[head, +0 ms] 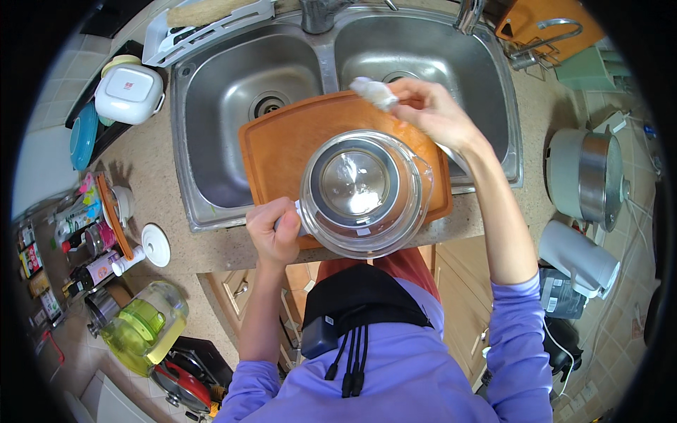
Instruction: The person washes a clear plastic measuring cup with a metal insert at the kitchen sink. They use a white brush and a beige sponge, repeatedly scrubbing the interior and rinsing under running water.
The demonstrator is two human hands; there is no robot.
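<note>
My left hand (275,231) is closed around the handle of a round glass vessel with a steel bottom, like a kettle (365,185). The vessel is in front of me, over a brown cutting board (280,143) that lies across the near part of the double sink. My right hand (431,108) pinches a crumpled white cloth or paper (374,91) beyond the vessel, over the board's far right part. The cloth is blurred and does not touch the vessel.
A steel double sink (211,84) lies beneath the board. At left are a white dish (129,92), a white lid (156,245) and a yellow-green pitcher (145,322). On the right stand a pot (587,177) and a pale jug (576,259). A faucet (317,16) rises behind.
</note>
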